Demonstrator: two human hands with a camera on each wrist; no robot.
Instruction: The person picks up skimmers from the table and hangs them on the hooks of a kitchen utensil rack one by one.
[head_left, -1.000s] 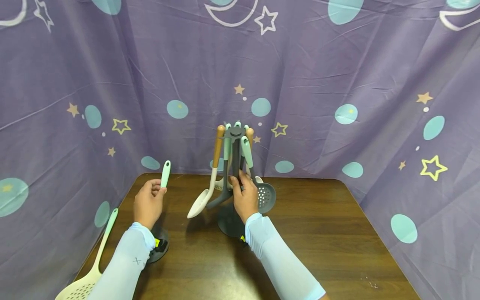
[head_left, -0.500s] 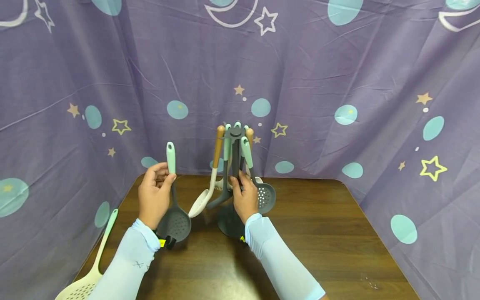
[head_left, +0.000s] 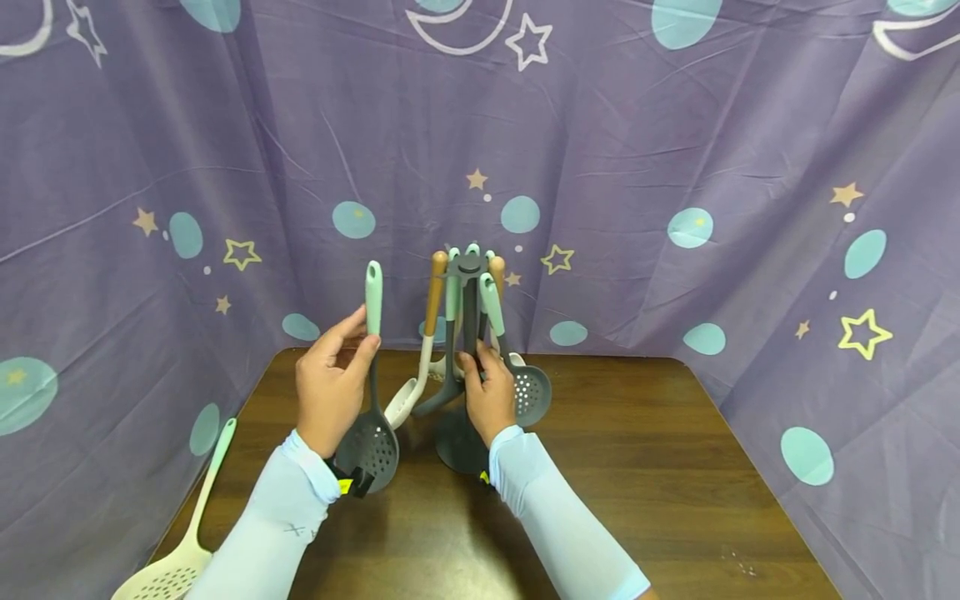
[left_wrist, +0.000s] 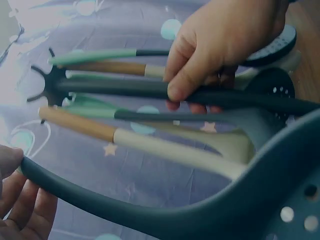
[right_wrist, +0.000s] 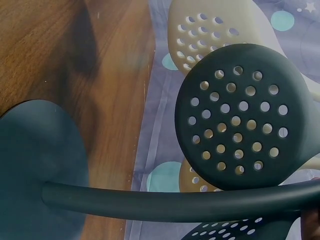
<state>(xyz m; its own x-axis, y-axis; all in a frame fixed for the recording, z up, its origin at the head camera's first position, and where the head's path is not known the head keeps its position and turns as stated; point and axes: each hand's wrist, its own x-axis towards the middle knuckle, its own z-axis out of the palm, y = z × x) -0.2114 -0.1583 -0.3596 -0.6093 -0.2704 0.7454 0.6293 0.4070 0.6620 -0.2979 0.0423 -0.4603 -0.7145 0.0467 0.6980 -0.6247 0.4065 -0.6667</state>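
Observation:
In the head view my left hand (head_left: pixel 330 383) pinches a dark grey skimmer (head_left: pixel 373 300) by its mint handle, holding it upright left of the utensil stand (head_left: pixel 459 446). Its perforated head hangs low, partly behind my wrist. The fingers of my right hand (head_left: pixel 491 396) grip the stand's dark central pole (left_wrist: pixel 125 88). Around the pole hang several utensils, among them a cream ladle (head_left: pixel 423 358) with a wooden handle and another dark skimmer (head_left: pixel 534 396) with a mint handle. In the right wrist view a dark perforated head (right_wrist: pixel 242 117) overlaps cream ones near the pole.
A cream skimmer (head_left: pixel 168 575) with a mint handle leans at the table's left edge, partly hidden by my left sleeve. The brown wooden table (head_left: pixel 637 467) ends at a purple patterned curtain (head_left: pixel 615 150) behind and on both sides.
My left hand has raised the skimmer and brought it rightward, closer to the stand; its head has come into sight below. My right hand keeps its grip on the pole.

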